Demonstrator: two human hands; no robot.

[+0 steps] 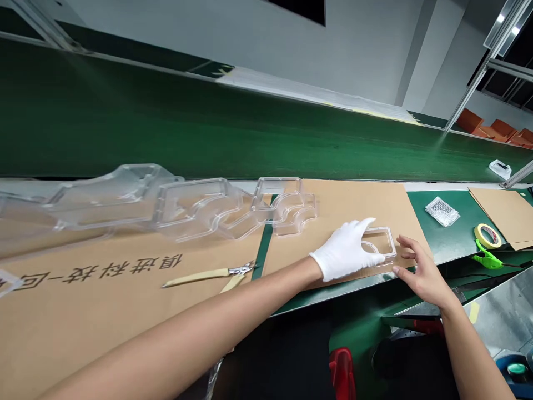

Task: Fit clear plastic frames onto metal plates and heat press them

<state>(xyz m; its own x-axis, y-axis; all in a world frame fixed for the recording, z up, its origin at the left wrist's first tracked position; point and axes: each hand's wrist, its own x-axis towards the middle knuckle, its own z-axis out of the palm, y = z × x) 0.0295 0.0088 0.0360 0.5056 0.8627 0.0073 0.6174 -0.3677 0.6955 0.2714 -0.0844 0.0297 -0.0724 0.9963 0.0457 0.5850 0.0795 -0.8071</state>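
My left hand (pixel 347 251), in a white glove, grips a clear plastic frame-like part (pixel 392 242) by its left side, low over the cardboard sheet (pixel 333 200). Just right of that part is my bare right hand (pixel 420 271), fingers apart and curved, holding nothing. Whether its fingertips touch the part is hard to tell. More clear plastic parts (pixel 285 203) stand in an overlapping row to the left, the bigger ones (pixel 112 194) farthest left. Nippers with pale yellow handles (pixel 204 276) lie on the left cardboard (pixel 125 311), partly hidden behind my left forearm.
A green conveyor belt (pixel 208 139) runs behind the bench. On the right are a small printed bag (pixel 442 211), a yellow tape roll (pixel 487 236), a bright green tool (pixel 487 256) and more cardboard (pixel 508 214). The bench's front edge (pixel 308 300) passes below my hands.
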